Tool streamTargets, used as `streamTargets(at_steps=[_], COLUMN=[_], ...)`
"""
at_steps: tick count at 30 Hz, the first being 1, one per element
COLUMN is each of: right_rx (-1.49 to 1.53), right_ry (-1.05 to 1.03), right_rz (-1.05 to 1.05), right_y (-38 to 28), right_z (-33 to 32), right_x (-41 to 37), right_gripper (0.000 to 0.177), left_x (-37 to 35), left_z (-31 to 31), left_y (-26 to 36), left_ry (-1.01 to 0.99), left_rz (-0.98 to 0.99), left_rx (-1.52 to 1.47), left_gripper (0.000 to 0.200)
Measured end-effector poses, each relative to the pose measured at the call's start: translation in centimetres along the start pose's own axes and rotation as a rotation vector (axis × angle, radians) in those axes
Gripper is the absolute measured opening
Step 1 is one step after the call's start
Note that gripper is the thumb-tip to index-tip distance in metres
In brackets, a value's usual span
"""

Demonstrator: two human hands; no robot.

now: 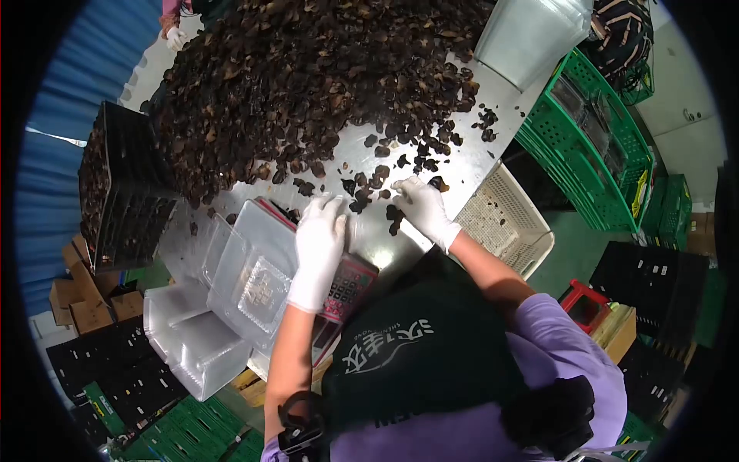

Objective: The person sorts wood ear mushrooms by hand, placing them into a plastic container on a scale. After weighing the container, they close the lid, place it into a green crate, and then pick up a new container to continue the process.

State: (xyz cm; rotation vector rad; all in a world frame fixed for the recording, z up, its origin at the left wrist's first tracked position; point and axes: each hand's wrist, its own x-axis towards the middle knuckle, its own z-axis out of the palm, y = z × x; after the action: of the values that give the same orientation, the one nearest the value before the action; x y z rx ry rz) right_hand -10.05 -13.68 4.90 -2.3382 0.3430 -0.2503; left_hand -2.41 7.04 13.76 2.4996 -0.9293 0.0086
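Observation:
Both of my hands wear white gloves over a metal table. My left hand is near loose dark pieces that look like wood ear mushrooms, its fingers slightly bent and apart. Beneath that forearm lies a pink-edged scale with a keypad, partly covered by clear plastic trays. To the right, my right hand has thumb and index finger apart, their tips beside a few mushroom pieces. Anything under its curled fingers is hidden. A large mushroom heap covers the far side.
Clear containers stand at the far right corner. A cream basket sits below the table's right edge, by green crates. At left, a black crate stands tilted. Another person's gloved hand shows at top left.

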Motion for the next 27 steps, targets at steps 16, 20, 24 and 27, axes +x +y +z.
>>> streamTargets(at_steps=[16,20,24,27], right_rx=[-0.291,-0.341,-0.274,-0.183], right_ry=[0.304,0.318,0.337,0.247], right_rz=[-0.019,-0.165,-0.209,-0.161], right_y=[5.0,5.7,4.3,4.6], right_z=[-2.5,-0.9,-0.7,-1.7], right_x=[13.8,15.6,11.9,8.6], right_gripper=[0.033,0.018,0.015,0.021], left_x=[7.8,9.3,10.2,11.3], left_z=[6.4,3.9,3.9,6.4], left_y=[-5.8,-3.5,-3.8,-4.6], left_ry=[0.100,0.146,0.035,-0.037], left_rz=[-0.675,-0.799,-0.852,-0.925], left_rx=[-1.056,-1.230,-1.281,-1.382], left_gripper=[0.019,0.009,0.005,0.011])
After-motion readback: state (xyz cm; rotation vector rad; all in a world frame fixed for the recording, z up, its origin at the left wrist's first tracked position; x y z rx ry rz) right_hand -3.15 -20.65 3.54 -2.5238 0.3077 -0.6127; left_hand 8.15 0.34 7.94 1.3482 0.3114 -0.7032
